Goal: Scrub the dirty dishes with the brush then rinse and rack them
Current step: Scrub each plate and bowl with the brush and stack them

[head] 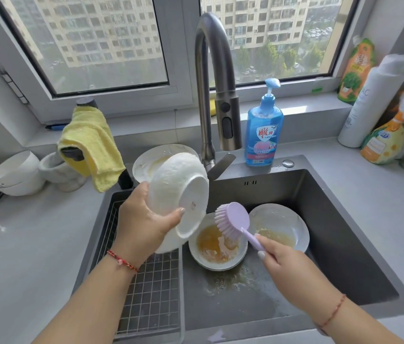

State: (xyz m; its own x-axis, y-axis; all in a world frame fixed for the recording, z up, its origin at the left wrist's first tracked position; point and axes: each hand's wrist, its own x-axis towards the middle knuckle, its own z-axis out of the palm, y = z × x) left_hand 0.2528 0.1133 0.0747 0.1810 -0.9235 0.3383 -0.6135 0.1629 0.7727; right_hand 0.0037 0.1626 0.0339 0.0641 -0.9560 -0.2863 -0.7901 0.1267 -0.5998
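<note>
Stacked white bowls (16, 173) on the desk (29, 234), well left of the left hand's fingers. Yellow cloth (91, 145) draped above and left of them. Wire rack (146, 289) in the sink's left part, directly below the left hand (141, 224). Left hand: fingers curled round the rim of a sudsy white bowl (176, 192), held tilted, base facing the viewer, above the rack; soapy plate (151, 162) just behind it. Faucet (217, 78), no water seen running. Purple dish brush (233, 219): bristles aimed toward the held bowl, apart from it, handle clamped in the right hand (285, 259), fingers wrapped tight. Below the brush, greasy bowl (217, 247) on the sink (332, 232) floor; dirty plate (280, 227) just beyond the right fingers. Blue detergent bottle (264, 127) behind. Advice: keep the slippery bowl firmly gripped, work bristles round base and foot ring, turning it; rinse afterwards.
</note>
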